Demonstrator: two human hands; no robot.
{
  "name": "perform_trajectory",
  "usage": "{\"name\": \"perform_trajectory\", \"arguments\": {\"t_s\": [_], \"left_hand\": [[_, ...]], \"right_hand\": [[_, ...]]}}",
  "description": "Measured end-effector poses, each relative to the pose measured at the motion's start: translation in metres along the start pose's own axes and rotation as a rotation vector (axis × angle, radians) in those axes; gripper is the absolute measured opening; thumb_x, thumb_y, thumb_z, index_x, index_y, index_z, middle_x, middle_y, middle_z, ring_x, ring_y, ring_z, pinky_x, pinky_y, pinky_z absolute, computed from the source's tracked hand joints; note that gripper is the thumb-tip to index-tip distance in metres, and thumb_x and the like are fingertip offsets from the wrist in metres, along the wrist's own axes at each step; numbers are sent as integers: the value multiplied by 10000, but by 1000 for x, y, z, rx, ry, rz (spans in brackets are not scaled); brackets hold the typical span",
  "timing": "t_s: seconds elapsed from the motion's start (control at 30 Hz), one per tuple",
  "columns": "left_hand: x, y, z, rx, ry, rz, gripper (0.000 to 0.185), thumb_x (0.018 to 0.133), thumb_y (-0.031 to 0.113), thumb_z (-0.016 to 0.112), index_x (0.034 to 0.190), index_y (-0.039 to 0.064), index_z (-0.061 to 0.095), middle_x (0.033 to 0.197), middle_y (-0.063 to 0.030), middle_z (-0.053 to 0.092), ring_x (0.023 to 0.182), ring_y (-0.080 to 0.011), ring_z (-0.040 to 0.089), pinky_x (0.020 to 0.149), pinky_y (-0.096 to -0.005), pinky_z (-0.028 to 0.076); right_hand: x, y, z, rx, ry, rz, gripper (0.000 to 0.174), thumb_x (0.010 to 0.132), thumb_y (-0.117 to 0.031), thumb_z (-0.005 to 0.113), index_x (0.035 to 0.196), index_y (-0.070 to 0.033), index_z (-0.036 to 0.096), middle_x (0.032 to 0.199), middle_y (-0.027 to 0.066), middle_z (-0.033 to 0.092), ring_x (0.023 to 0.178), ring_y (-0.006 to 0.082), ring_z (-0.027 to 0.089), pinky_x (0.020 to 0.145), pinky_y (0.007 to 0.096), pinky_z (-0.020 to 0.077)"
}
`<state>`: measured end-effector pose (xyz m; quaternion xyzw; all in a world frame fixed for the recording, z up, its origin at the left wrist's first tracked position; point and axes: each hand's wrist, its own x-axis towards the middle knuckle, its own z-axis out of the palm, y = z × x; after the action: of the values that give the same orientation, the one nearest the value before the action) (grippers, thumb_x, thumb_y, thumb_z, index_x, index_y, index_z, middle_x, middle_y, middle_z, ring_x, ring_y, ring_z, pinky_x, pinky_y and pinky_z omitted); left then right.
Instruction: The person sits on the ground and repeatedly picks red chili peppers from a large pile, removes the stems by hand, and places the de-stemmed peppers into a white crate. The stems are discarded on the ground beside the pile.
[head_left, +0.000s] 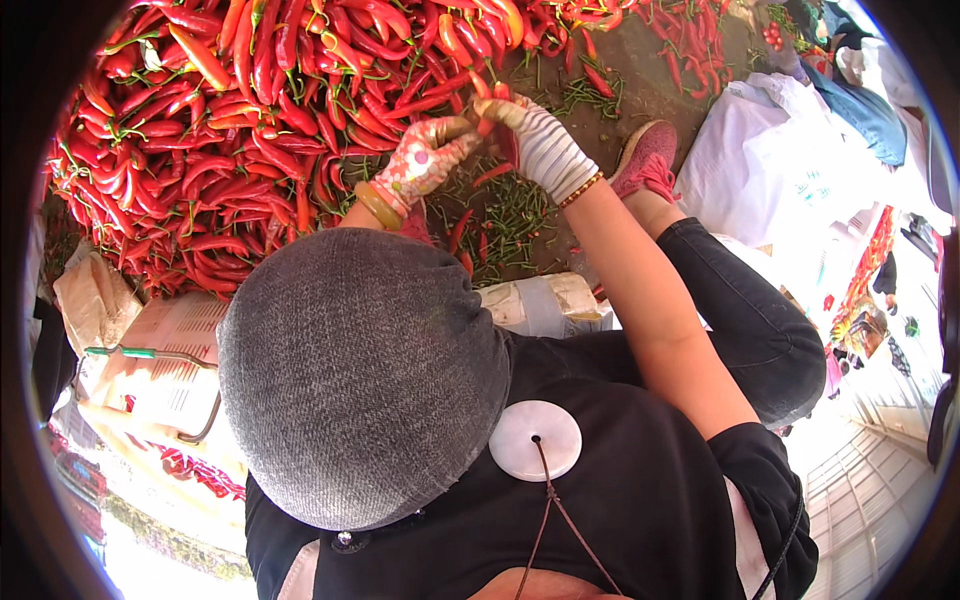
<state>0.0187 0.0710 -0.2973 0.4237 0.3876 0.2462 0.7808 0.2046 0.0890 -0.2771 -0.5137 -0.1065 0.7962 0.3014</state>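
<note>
Several red chili peppers (486, 124) are held in my right hand (551, 146), which wears a white striped glove with worn, stained fingertips. My left hand (424, 161), in a floral-patterned glove, has its fingertips up against the same peppers. Whether it grips a pepper or a stem is hidden where the fingers meet. Just beyond both hands rises a large heap of red chili peppers (247, 127), some tinged orange. Below the hands, loose green pepper stems (517, 221) and a few fallen peppers lie on the dark ground. A rounded grey cloth shape (360, 375) covers my left forearm.
A white plastic bag (742, 142) stands to the right, beyond my pink shoe (649, 157). At left is a pale plastic crate (169, 337) with a wire handle. A taped bundle (536, 304) lies close to my legs. More peppers (690, 45) spread across the ground at the top right.
</note>
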Motion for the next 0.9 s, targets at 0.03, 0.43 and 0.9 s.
{"name": "perform_trajectory", "arguments": {"t_s": [0.03,0.43,0.9], "left_hand": [[1,1,0,-112,-25,73,199,928,206,589,982,16,613,839,24,615,731,-62,548,651,-226,446],[-14,-12,-13,-799,-196,48,301,886,207,625,1096,-8,608,900,-25,639,776,-94,588,655,-214,462],[50,35,-18,1058,211,-31,395,825,259,644,1110,-8,587,1040,-189,651,960,-300,641,814,-380,508]], "right_hand": [[-1,-1,1,88,5,-25,223,810,-190,724,956,-95,583,757,33,646,630,131,594,552,277,483],[-2,3,19,234,8,-136,128,839,-90,660,950,-75,596,878,62,666,741,168,644,675,286,531],[5,-7,-10,-1430,266,-740,278,673,-110,703,938,-81,624,1051,77,658,771,235,651,720,320,536]]}}
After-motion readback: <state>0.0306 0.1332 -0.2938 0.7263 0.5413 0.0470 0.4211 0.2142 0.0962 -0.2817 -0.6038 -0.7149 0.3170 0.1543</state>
